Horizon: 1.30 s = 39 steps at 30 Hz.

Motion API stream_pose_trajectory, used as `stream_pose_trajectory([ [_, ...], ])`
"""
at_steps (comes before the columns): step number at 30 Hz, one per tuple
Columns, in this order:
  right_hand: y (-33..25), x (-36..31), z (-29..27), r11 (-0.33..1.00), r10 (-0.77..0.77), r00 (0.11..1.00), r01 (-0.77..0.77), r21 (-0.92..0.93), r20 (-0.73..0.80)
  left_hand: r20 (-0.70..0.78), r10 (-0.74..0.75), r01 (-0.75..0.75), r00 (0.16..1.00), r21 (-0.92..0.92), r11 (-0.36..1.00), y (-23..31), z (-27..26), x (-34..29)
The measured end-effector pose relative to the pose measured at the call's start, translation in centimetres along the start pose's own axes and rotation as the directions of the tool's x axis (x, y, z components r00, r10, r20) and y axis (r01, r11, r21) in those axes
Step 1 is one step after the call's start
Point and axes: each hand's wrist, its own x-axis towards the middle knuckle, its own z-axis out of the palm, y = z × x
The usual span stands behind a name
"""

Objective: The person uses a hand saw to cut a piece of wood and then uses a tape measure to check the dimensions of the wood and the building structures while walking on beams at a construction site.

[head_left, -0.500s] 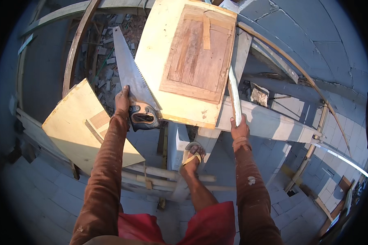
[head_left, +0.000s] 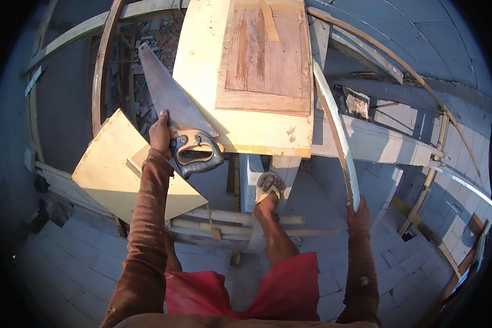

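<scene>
My left hand (head_left: 159, 134) grips a handsaw (head_left: 175, 98) by its blade close to the handle. The saw has a black and tan handle, and its blade points to the far left, with the teeth facing the large yellow panel (head_left: 268, 130). My right hand (head_left: 358, 216) is closed around the near end of a long, thin wooden strip (head_left: 338, 131), pale on one face and brown on its edge. That strip runs away along the right side of the yellow panel. Thinner brown wood sheets (head_left: 262, 60) lie on top of the panel.
A smaller yellow board (head_left: 112, 172) lies tilted at left, under my left forearm. My sandalled foot (head_left: 270, 188) rests on a wooden beam (head_left: 286, 169). Wooden beams (head_left: 382, 141) span the right side. Rubble (head_left: 153, 41) lies below at the far left. A curved pole (head_left: 404, 64) crosses at right.
My right hand has moved right and toward me, and much more of the wooden strip now shows beside the panel. The saw in my left hand has tipped further left.
</scene>
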Motion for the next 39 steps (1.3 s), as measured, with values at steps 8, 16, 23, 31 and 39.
stream_pose_trajectory([
  [8, 10.1, -14.5, -4.5, 0.991, 0.134, 0.988, -0.136, 0.020, 0.080, -0.147, 0.047, -0.053, 0.988, -0.037, 0.998, -7.2, 2.7, -0.7],
  [16, 7.4, -21.9, -1.8, 0.906, 0.314, 0.931, -0.352, 0.236, 0.183, -0.280, 0.230, -0.204, 0.932, 0.119, 0.972, -12.1, 4.8, -0.3],
  [23, 5.7, -21.9, 0.6, 0.879, 0.305, 0.921, -0.370, 0.301, 0.243, -0.250, 0.282, -0.281, 0.926, 0.041, 0.959, -13.3, 4.0, 1.1],
  [31, 2.8, -20.5, -0.1, 0.892, 0.309, 0.939, -0.341, 0.296, 0.151, -0.201, 0.145, -0.125, 0.969, 0.109, 0.986, -11.6, 3.1, 0.3],
  [39, 2.5, -14.6, 5.4, 0.907, 0.194, 0.981, -0.179, 0.381, 0.000, -0.178, 0.003, 0.019, 0.984, 0.122, 0.992, -7.8, 2.7, -2.1],
])
